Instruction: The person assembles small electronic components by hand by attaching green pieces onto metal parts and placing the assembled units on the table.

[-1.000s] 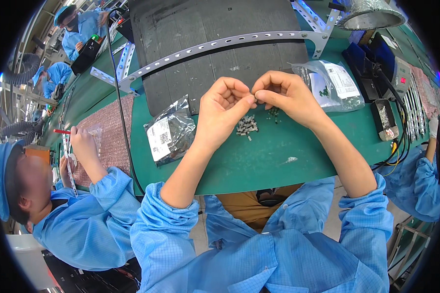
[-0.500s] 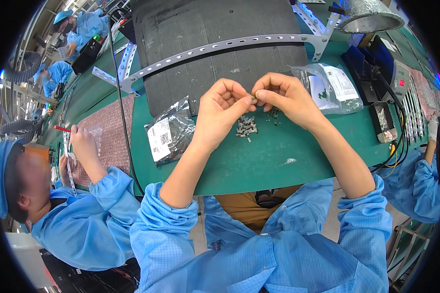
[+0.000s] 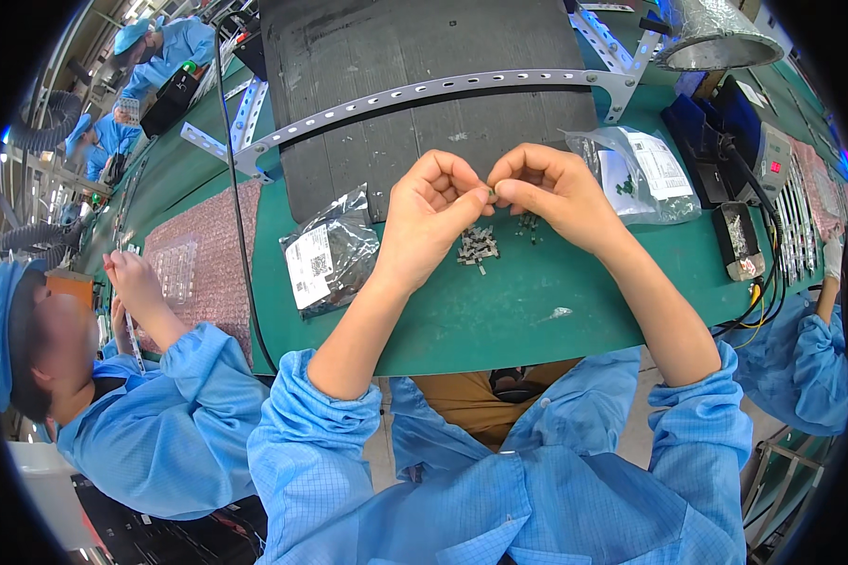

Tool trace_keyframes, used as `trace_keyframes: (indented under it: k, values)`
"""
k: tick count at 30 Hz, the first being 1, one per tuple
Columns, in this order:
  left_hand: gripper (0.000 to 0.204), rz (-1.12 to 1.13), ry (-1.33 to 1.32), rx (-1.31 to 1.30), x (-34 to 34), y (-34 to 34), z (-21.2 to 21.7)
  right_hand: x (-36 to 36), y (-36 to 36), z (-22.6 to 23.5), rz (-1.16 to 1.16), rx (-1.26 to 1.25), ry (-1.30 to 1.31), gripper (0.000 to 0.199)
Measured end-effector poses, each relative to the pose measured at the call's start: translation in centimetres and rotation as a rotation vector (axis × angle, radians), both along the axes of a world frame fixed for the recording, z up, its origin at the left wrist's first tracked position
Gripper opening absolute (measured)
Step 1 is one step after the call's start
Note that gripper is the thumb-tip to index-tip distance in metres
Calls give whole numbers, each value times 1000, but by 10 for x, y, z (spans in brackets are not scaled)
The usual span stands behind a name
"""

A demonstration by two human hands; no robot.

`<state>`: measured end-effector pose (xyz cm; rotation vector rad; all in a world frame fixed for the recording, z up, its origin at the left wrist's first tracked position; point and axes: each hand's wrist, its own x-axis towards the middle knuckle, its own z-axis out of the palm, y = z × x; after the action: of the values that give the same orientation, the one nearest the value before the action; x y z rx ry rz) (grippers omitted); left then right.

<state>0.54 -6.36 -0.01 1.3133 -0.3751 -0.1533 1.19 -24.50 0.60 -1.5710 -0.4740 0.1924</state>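
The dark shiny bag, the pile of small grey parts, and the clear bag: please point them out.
Dark shiny bag (image 3: 346, 249), head view: on its crinkled film.
Pile of small grey parts (image 3: 479, 246), head view: on its middle.
Clear bag (image 3: 656, 171), head view: on its white label.

1. Single view: head camera, left one of a side-by-side pair; wide fisheye, upright, unmirrored.
2. Vantage: wearer's head, looking steeply down and ahead over the green table (image 3: 462, 330).
3. Range: close; blue jacket (image 3: 462, 508) fills the lower middle, left hand (image 3: 429, 217) and right hand (image 3: 565, 201) sit just above frame centre.
4. Coverage: dark board (image 3: 424, 132) at top, nearby co-worker (image 3: 160, 424) at left, another worker (image 3: 790, 358) at far right.
5. Distortion: metal bar (image 3: 537, 78) bows; black surround rounds off the corners.
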Motion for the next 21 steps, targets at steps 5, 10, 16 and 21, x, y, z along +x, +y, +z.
trace_keyframes:
  k: [5, 10, 16, 21]
  values:
    - [15, 23, 20, 25, -1, -1, 2, -2, -2, 2, -122, -142, -151, 10]
    - [16, 11, 46, 207, 2, 1, -4, -2, -1, 2, -133, -116, -148, 9]
    - [16, 13, -4, 202, 1, -1, -3, 1, -1, -2, -128, -59, -132, 9]
    - [14, 40, -39, 220, 0, 1, -4, 2, 0, -3, -112, -59, -125, 11]
